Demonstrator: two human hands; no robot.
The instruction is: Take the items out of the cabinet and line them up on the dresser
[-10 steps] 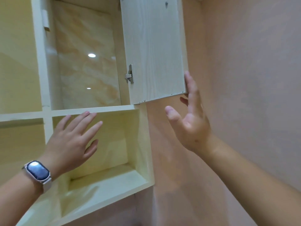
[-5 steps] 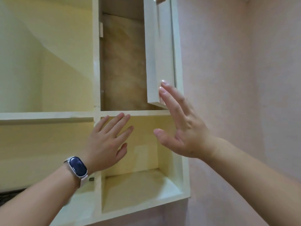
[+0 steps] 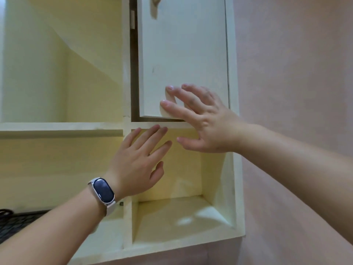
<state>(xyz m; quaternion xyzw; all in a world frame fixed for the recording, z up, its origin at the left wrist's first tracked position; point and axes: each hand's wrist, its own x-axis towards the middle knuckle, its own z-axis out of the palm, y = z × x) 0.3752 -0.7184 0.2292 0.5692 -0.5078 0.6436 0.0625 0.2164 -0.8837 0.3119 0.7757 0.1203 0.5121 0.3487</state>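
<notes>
- Hanging on a pink wall (image 3: pixel 296 73), a cream cabinet (image 3: pixel 236 169) has its upper door (image 3: pixel 181 54) nearly closed, a dark gap at its left edge.
- Right hand (image 3: pixel 206 119), fingers spread, lies flat on the door's lower corner.
- Left hand (image 3: pixel 137 165), fingers spread and holding nothing, hovers before the open cubby (image 3: pixel 172 217) below; a smartwatch (image 3: pixel 103 190) is on its wrist.

My cabinet (image 3: pixel 126 73) is pale cream, its open compartments glowing a warmer yellow inside. The door (image 3: pixel 183 54) is plain off-white with a brownish smudge near its top. The wall (image 3: pixel 296 73) beside it is a dusty pink. My watch (image 3: pixel 103 190) has a dark navy face on a pale, whitish band.
</notes>
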